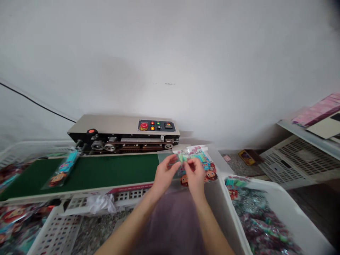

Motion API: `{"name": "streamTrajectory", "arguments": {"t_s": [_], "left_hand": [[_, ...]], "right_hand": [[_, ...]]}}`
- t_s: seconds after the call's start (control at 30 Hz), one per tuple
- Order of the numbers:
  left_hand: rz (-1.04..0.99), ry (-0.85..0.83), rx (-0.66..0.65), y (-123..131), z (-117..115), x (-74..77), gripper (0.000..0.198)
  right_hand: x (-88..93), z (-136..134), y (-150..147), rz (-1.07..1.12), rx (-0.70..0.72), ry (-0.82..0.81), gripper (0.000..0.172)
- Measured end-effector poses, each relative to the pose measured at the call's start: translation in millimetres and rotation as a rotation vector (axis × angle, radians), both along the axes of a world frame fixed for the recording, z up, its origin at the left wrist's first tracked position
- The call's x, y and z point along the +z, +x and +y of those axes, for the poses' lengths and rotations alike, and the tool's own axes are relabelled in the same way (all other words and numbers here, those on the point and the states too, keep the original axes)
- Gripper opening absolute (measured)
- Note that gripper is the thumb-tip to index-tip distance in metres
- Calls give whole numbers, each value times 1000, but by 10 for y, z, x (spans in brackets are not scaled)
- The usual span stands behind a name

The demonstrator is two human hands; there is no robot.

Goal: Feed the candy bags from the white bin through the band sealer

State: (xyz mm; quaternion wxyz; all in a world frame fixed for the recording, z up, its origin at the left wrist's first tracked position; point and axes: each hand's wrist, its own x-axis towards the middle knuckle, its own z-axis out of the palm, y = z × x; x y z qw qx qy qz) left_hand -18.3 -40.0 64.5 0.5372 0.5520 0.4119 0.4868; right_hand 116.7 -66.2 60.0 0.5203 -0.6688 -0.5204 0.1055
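Observation:
At the right end of a band sealer [119, 124], my left hand [165, 173] and my right hand [196, 174] are close together. Thumbs and fingertips of both pinch the top of a clear plastic bag [183, 156] with something light green in it. Below the fingers, a cartoon doll figure [184, 180] partly shows; my right hand hides some of it. Just right of and behind my hands lie several bagged doll figures [208, 164] in blue and red. Another bagged doll figure [63, 169] lies on the left part of the green conveyor belt [114, 171].
The sealer's control panel [156, 125] has lit buttons and a red knob. White bins [285, 196] of bagged items stand at right and lower left. Crumpled white plastic [101, 203] hangs below the belt. A shelf [308, 136] with pink packs juts in at right.

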Motion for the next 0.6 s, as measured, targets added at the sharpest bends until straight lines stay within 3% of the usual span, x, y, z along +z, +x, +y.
{"name": "streamTrajectory", "arguments": {"t_s": [0.13, 0.27, 0.4, 0.6], "left_hand": [[-255, -106, 20, 38, -201, 141, 23], [-315, -178, 22, -105, -413, 259, 23], [-266, -175, -15, -229, -598, 314, 24], [-194, -104, 10, -375, -789, 358, 33]], "right_hand": [[-27, -392, -409, 383, 47, 86, 26], [75, -580, -531, 574, 136, 69, 43], [195, -693, -544, 610, 180, 49, 22], [294, -904, -606, 656, 179, 35, 15]]}}
